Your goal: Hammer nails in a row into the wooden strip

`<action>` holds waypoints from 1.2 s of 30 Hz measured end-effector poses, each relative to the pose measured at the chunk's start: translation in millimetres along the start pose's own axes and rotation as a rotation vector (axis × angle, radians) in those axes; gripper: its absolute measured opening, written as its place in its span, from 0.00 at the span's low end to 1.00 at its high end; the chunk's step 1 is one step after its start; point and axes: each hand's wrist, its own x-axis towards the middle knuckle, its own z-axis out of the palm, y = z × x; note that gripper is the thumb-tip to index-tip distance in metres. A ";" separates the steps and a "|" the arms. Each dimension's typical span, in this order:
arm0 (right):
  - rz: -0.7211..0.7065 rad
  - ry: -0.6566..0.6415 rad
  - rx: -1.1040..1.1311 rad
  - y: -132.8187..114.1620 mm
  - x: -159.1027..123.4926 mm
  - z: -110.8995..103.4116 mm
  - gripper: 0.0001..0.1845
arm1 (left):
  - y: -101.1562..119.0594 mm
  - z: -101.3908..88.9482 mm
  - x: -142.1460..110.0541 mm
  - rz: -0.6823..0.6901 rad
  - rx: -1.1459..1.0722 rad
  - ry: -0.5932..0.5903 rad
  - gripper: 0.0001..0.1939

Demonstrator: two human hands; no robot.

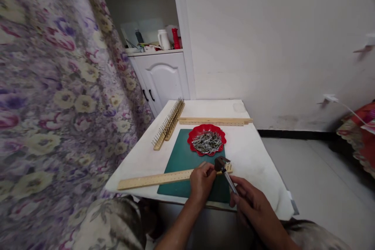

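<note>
My right hand (253, 203) is closed round the handle of a hammer (230, 181), whose dark head is over the right part of a pale wooden strip (155, 179). Beside the hammer head, my left hand (202, 179) rests on that strip with thumb and fingers pinched; what they hold is hidden. Rows of small holes run along the strip, and a few nails (229, 167) stand upright at its right end. It lies slantwise across a green cutting mat (178, 160). Just beyond my hands, a red scalloped bowl (191, 146) is filled with loose nails (208, 142).
Two wooden strips studded with upright nails (170, 125) lie at the table's left edge. More plain strips (215, 121) lie across the back. White cloth covers the table (249, 156). A floral curtain (73, 105) hangs at left; a white cabinet (165, 78) and wall stand behind.
</note>
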 end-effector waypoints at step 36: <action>-0.050 0.164 0.076 3.8 7.2 -6.8 0.26 | -10.9 -20.0 3.3 0.059 -0.154 0.005 0.07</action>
